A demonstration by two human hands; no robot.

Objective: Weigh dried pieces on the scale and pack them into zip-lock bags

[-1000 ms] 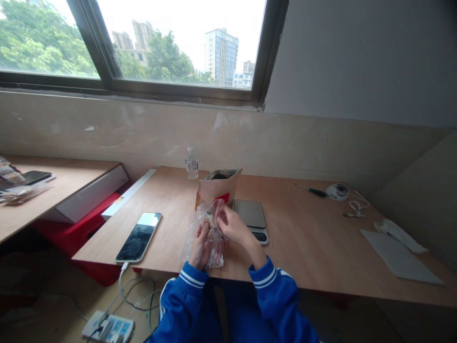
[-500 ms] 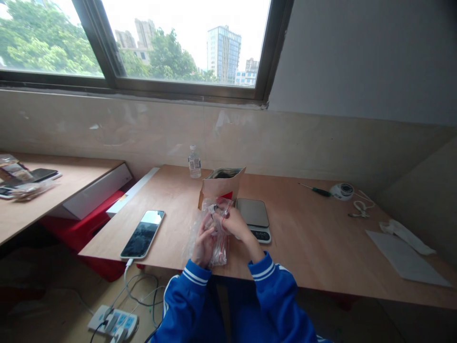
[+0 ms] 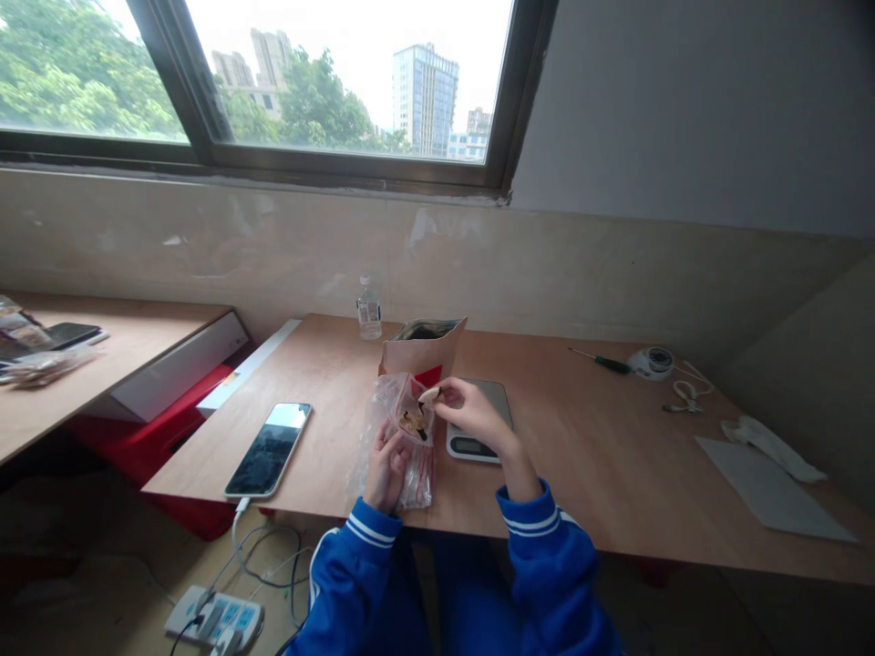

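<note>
My left hand (image 3: 386,469) is closed on a small clear zip-lock bag (image 3: 416,437) with a red seal line, its mouth spread open. Inside lie yellowish and dark dried pieces (image 3: 414,423). Just right of the bag's mouth, my right hand (image 3: 471,412) pinches a pale, flat dried slice (image 3: 430,394) with a dark edge; its exact kind is unclear. Beneath the right hand sits a kitchen scale (image 3: 471,448), partly covered. Directly behind the bag stands an open brown paper pouch (image 3: 424,348) with a red patch. More clear plastic bags (image 3: 365,456) lie under my left hand.
To the left rests a phone (image 3: 269,451) on a charging cable. A water bottle (image 3: 369,310) stands at the back. Farther right are a screwdriver (image 3: 608,363), a white dome camera (image 3: 653,363) with its cable, and a grey sheet (image 3: 766,487) with crumpled white material (image 3: 776,446).
My right hand has drawn back from the bag toward the right, now with the pale slice in its fingers. The bag's mouth and contents have come into view.
</note>
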